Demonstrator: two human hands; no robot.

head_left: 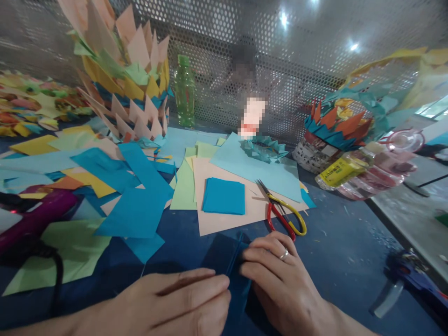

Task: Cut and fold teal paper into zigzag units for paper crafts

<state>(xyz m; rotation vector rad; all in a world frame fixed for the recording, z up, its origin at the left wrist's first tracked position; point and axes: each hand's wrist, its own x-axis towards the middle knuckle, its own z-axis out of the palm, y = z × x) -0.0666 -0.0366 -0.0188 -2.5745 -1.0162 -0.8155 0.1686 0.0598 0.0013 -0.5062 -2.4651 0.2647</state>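
Between my hands is a dark blue piece of paper (239,298) with a fold or edge running along its length. My left hand (182,298) has its fingers pressed together against the paper's left side; its thumb is hidden. On the paper's right side, my right hand (276,270), with a ring on one finger, pinches the upper part with bent fingers. A stack of blue paper squares (224,196) lies just beyond on a peach sheet (210,226). Scissors (285,214) with red and yellow handles rest to its right, blades partly open.
Loose coloured paper (129,214) covers the table's left side, with a purple tool (42,212) and its cord. Behind stand a layered paper model (129,93) and a green bottle (185,91). At right are a yellow-labelled bottle (345,169) and a blue glue gun (416,275).
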